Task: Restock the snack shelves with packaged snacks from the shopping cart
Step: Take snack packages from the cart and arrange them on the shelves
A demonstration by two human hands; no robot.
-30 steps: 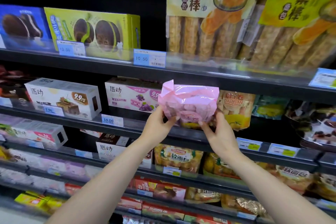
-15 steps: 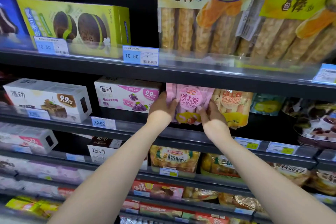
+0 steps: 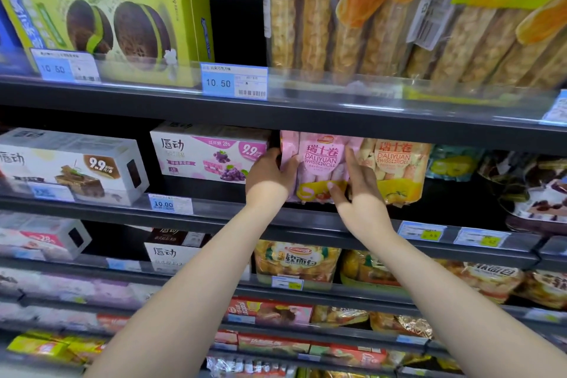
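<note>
Head view, dark shelf (image 3: pixel 306 120), blue price tag (image 3: pixel 233 81)

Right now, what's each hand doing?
Left hand: grips the pink Swiss roll bag by its left edge.
Right hand: open, straight fingers against the bag's front.

Pink bag (image 3: pixel 319 163) wedged between white box (image 3: pixel 208 153) and orange bag (image 3: pixel 399 169) — dark gap (image 3: pixel 236 12) above.

pink swiss roll bag (image 3: pixel 319 163) upright on shelf (image 3: pixel 214 215) | left hand (image 3: pixel 270 176) holds edge | right hand (image 3: pixel 356 190) touches
</note>
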